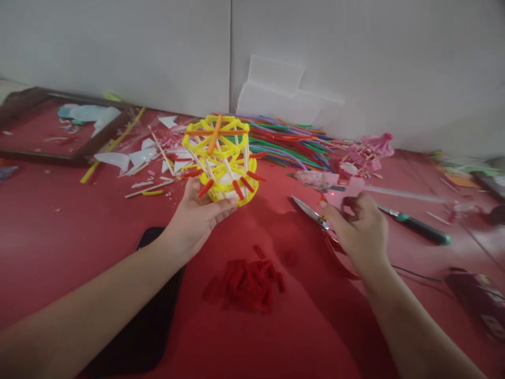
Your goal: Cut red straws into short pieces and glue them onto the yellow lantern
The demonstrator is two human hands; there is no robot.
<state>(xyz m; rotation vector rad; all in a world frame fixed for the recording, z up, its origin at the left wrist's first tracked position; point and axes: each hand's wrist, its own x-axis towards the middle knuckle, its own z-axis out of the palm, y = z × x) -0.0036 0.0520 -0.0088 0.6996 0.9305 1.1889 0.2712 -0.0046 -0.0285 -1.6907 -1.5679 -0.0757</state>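
My left hand (201, 213) grips the bottom of a round cage-like craft frame (226, 179), raised above the red table. Yellow fuzzy strips form its rings, pale sticks stand between them, and an orange cross lies over the top. Short red pieces stick out around its lower ring. On the right, my right hand (361, 226) is closed around a pink glue gun (345, 190), whose nozzle points left and whose long clear glue stick trails right. Scissors (311, 211) with red handles lie just below that hand. Between my arms is a pile of cut red pieces (252, 284).
Coloured pipe cleaners (284, 142) lie along the wall beside a small pink craft model (366, 155). Scraps and sticks (145, 158) cover the back left, near a dark frame (71, 155). A green-and-black-handled tool (424, 229) lies right; a black flat device (145, 321) is under my left forearm.
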